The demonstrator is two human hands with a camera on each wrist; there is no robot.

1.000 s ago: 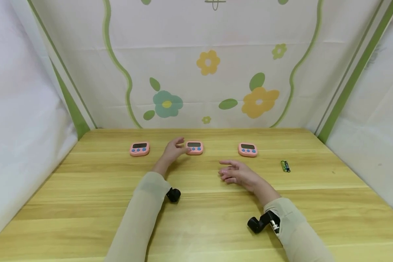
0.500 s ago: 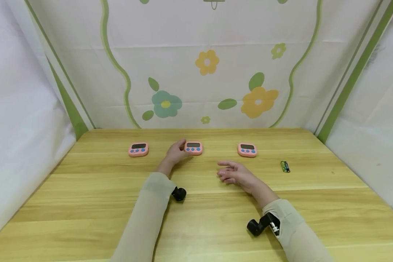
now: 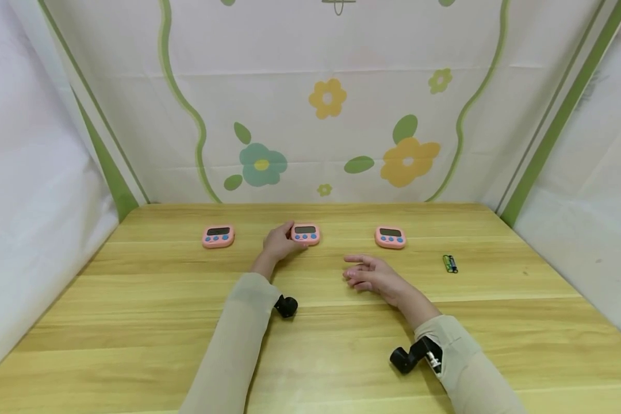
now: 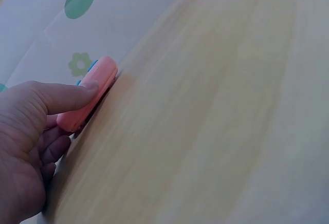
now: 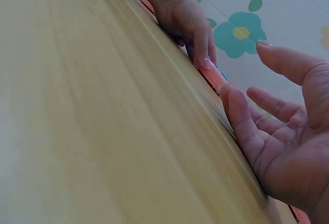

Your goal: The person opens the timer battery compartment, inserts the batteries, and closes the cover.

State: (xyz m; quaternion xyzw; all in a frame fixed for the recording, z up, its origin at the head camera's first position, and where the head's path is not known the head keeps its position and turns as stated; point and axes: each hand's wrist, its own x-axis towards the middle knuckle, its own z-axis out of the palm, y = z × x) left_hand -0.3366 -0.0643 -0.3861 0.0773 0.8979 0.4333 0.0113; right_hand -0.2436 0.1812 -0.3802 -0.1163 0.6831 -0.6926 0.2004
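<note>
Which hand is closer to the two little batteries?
The right hand. It is left of the batteries, not touching them. The left hand is farther left, its fingers holding the middle pink timer.

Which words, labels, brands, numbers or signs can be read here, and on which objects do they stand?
None can be read.
Left pink device, middle pink device, right pink device: any markings too small.
Batteries: any print too small.
Grey mark at top of backdrop: cut off; cannot tell whether writing.
</note>
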